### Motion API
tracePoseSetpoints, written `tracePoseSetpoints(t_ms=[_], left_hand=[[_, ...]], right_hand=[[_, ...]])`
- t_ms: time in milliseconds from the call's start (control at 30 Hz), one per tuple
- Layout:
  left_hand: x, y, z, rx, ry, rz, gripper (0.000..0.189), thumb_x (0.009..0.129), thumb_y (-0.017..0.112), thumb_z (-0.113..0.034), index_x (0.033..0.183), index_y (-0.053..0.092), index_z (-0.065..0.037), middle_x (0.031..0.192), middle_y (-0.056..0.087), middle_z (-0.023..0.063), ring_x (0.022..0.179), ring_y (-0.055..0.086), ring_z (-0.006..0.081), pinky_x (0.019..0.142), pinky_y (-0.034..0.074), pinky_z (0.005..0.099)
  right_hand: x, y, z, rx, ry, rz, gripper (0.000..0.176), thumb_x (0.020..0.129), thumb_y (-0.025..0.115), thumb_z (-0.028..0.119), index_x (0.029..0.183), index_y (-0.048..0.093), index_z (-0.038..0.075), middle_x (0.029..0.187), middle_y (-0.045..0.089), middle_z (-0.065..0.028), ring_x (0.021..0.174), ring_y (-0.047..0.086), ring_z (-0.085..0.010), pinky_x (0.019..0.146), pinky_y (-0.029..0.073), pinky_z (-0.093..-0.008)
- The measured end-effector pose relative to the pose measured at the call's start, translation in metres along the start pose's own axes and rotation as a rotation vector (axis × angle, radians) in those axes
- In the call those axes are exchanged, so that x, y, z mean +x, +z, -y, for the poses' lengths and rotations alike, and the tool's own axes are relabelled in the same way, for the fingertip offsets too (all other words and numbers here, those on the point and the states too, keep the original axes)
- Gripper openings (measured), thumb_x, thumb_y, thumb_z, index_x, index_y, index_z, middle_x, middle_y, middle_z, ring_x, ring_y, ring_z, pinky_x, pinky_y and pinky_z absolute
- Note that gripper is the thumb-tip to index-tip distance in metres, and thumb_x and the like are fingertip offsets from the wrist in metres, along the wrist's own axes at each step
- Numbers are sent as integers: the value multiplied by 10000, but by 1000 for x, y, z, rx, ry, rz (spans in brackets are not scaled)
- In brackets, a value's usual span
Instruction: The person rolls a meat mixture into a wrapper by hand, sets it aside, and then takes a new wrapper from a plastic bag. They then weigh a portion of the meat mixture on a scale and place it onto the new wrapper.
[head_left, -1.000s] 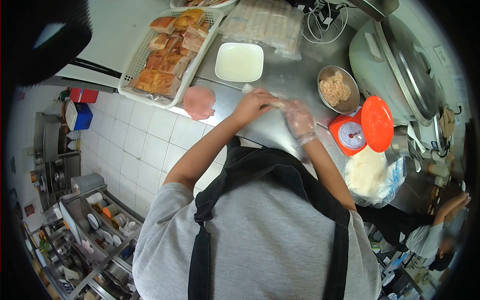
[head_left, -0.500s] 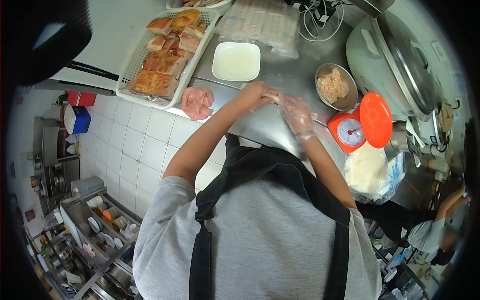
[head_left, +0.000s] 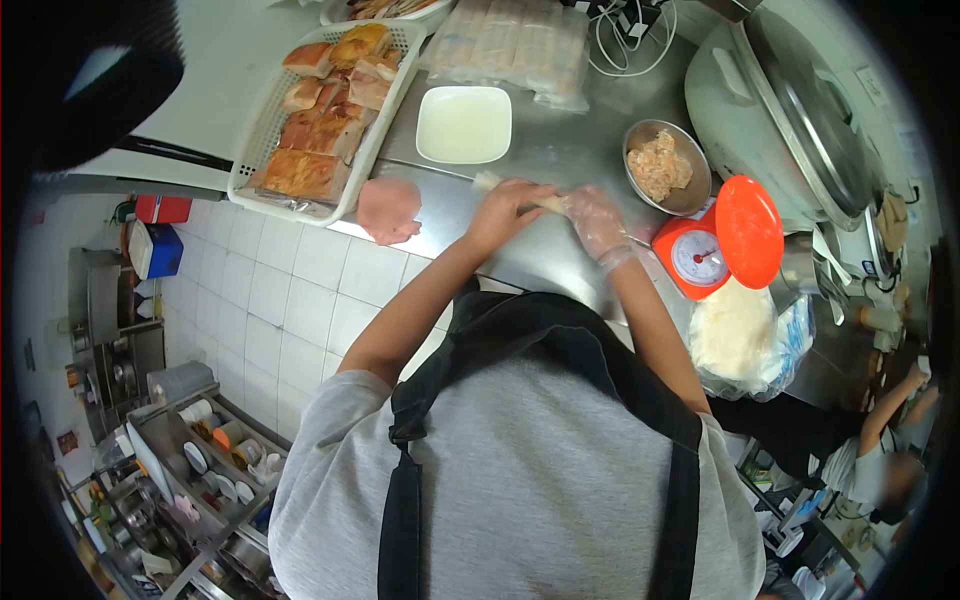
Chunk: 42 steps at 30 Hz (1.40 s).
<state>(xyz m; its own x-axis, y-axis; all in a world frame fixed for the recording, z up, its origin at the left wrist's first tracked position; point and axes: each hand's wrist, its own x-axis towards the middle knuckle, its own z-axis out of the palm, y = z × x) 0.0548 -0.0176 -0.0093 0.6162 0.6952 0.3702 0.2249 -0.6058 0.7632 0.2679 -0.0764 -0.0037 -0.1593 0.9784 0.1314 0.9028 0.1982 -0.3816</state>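
Note:
On the steel counter (head_left: 425,185), my bare left hand (head_left: 506,212) and my right hand (head_left: 597,220), in a clear plastic glove, close from either end on a pale, thin roll (head_left: 551,203). The fingers cover most of the roll. A whitish end (head_left: 487,181) shows beyond my left hand. Behind my hands stands a square white dish (head_left: 464,125) of pale liquid. A metal bowl (head_left: 668,168) of pinkish-orange filling is at the right. A pink cloth (head_left: 390,209) lies left of my left hand.
A white basket (head_left: 375,140) of browned meat slabs stands at the left. Bagged rolls (head_left: 515,45) lie at the back. On the right are a red scale (head_left: 697,257), a bag of white wrappers (head_left: 735,335) and a large cooker (head_left: 725,100). Another person (head_left: 870,455) is at the lower right.
Both hands have shifted a little on the roll, and my left fingers are more spread along it. The pink cloth appears flatter. The whole view has shifted slightly.

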Motion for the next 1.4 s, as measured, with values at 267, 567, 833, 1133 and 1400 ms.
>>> tracePoseSetpoints(t_ms=[267, 567, 833, 1133, 1400], left_hand=[[15, 1, 20, -50, 2, 83, 412, 813, 764, -139, 1219, 699, -116, 1116, 718, 98, 992, 638, 302, 886, 506, 402], [12, -1, 9, 51, -63, 236, 437, 795, 793, -230, 1210, 707, -122, 1143, 716, 100, 1080, 629, 301, 1062, 413, 470], [-2, 8, 12, 91, -24, 179, 475, 772, 806, -232, 1229, 704, -156, 1137, 717, 98, 1231, 577, 326, 1168, 305, 516], [15, 8, -47, 142, -21, 130, 530, 708, 826, -245, 1216, 707, -147, 1068, 728, 128, 1188, 593, 338, 1019, 432, 465], [62, -5, -92, -232, -126, 102, 357, 728, 774, -190, 1043, 716, -34, 959, 731, 179, 876, 698, 377, 779, 544, 418]], right_hand=[[-21, -4, 3, 38, -58, -161, 410, 881, 662, 313, 1277, 663, 206, 1039, 642, -112, 1007, 603, -323, 884, 491, -449], [-53, -4, 10, -107, 143, -72, 469, 852, 682, 348, 1308, 644, 243, 1118, 609, -110, 1050, 573, -308, 893, 484, -448], [-69, -13, 6, -62, 284, 25, 494, 825, 702, 405, 1290, 649, 245, 1011, 678, -145, 981, 641, -347, 857, 489, -471], [-52, -96, 48, 300, 313, -72, 415, 752, 801, 412, 1056, 733, 137, 992, 727, -168, 921, 692, -324, 818, 531, -394], [-15, -118, 88, 723, 155, -418, 272, 835, 775, 277, 989, 736, 55, 942, 726, -103, 830, 666, -216, 777, 511, -329]])
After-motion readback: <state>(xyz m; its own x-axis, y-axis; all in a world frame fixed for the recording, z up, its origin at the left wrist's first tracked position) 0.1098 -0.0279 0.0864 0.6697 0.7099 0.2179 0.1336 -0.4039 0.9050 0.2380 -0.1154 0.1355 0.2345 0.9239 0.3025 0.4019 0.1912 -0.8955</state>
